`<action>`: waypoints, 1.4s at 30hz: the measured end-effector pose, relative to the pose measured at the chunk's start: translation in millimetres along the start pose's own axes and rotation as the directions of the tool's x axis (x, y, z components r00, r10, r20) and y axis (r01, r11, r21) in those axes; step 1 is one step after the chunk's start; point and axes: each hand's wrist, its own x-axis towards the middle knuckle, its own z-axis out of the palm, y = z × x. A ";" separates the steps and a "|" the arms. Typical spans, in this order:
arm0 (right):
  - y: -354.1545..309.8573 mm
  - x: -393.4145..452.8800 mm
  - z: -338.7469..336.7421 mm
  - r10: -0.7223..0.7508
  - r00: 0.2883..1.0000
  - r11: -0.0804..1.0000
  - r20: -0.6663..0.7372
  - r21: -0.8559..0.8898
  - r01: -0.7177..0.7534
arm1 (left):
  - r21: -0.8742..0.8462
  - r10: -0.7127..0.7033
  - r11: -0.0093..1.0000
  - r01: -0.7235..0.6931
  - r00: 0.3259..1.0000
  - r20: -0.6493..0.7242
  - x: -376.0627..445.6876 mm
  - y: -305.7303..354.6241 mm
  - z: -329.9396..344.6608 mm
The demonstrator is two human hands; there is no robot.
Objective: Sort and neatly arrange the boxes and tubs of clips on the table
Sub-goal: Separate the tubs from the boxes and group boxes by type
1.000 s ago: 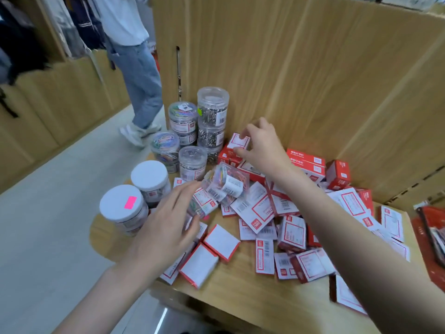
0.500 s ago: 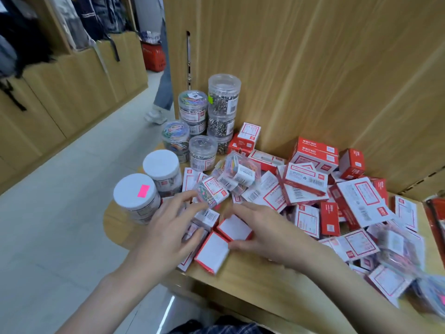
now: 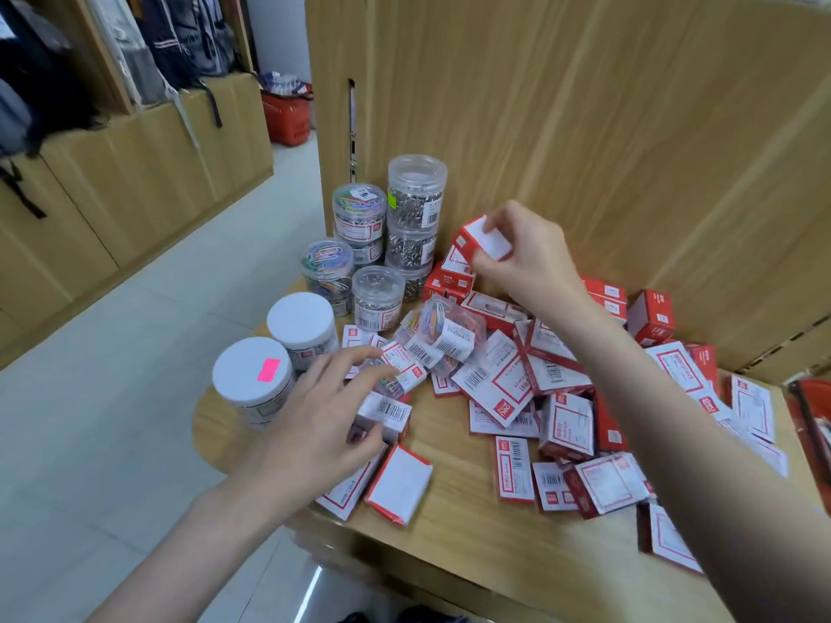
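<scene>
right hand (image 3: pixel 524 258) pinches a small red-and-white box (image 3: pixel 483 239) raised above the far heap beside the clear tubs (image 3: pixel 416 209). left hand (image 3: pixel 323 424), fingers spread wide, rests over a barcoded box (image 3: pixel 386 413) near the table's (image 3: pixel 472 546) left edge.

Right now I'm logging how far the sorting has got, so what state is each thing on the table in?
Right hand: raised, shut on a small red-and-white cardboard box.
Left hand: open, fingers spread over the boxes.
Clear plastic tubs of silver clips: stacked upright, lids on.
White-lidded round tubs: upright, side by side.
Loose red-and-white boxes: jumbled, unsorted.
</scene>
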 end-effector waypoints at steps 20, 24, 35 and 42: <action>-35.5 -157.8 43.9 -0.191 0.829 0.982 0.525 0.089 0.169 | -0.047 -0.039 0.998 0.036 0.998 -0.053 -55.8 -1.4 2.3; -27.1 -153.3 30.1 -0.172 0.849 0.985 0.500 0.114 0.133 | -0.008 -0.077 0.997 0.078 0.996 0.036 -61.3 -2.2 10.2; -29.9 -120.4 -3.5 0.027 0.986 0.872 0.167 0.478 -0.105 | 0.018 -0.021 1.000 0.025 0.980 -0.200 -34.6 8.8 -3.5; -12.7 -30.1 -3.0 -0.012 0.981 0.974 -0.196 0.220 0.055 | 0.143 0.063 0.988 -0.059 0.998 -0.021 -11.2 -1.8 -2.0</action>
